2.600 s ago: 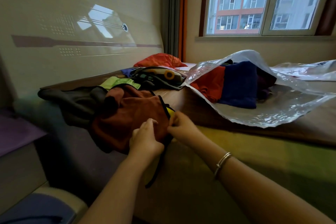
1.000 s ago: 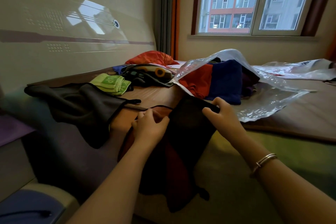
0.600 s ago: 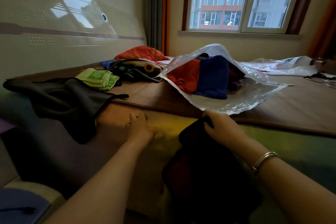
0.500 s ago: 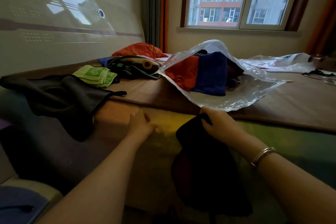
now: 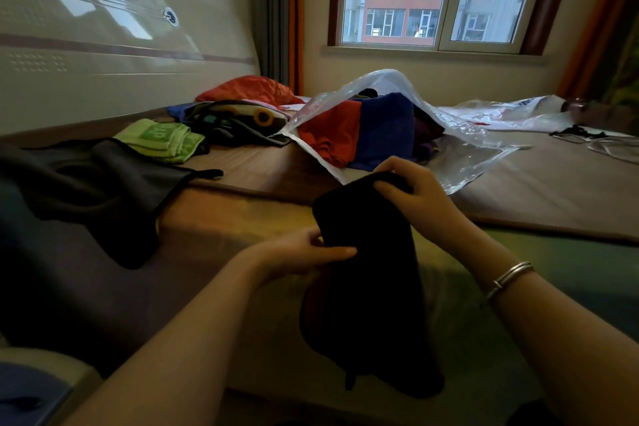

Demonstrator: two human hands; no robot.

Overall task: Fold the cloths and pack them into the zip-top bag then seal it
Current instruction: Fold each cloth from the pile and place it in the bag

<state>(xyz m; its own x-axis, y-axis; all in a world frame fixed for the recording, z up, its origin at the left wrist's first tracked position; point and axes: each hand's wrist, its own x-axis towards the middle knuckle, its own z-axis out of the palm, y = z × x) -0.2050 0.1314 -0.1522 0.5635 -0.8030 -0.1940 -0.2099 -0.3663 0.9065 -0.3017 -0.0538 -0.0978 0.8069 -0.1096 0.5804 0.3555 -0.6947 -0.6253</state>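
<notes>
- Head view, single frame. A person stands at the edge of a bed with a brown mat (image 5: 539,194); both forearms reach forward and down.
- Held item: a dark, nearly black soft cloth with a reddish inner face (image 5: 366,273), hanging in the air in front of the bed edge, not resting on anything.
- Right hand (image 5: 411,190): its grip is closed over the cloth's top fold, fingers curled over the upper edge. Judged purpose: this is the suspension point, so the cloth hangs straight for folding.
- Left hand (image 5: 304,251): its grip is a pinch on the cloth's left edge, lower down, thumb laid across the fabric. Judged purpose: to steady the side or draw it over for the next fold.
- The cloth's lower end droops in a loose tail; fold judged incomplete.
- Target: the large clear plastic zip-top bag (image 5: 466,162) lies on the bed just beyond the right hand, mouth gaping toward the person and unsealed. Inside: a folded red cloth (image 5: 328,135) beside a folded dark blue cloth (image 5: 383,131).
- Waiting items, left part of the bed: a grey-black cloth draped over the bed edge (image 5: 96,183), a folded light green cloth (image 5: 162,140) and a mixed heap of cloths with a yellow ring mark (image 5: 238,121).
- Progress judged partial: several cloths unpacked, sealing not yet possible.
</notes>
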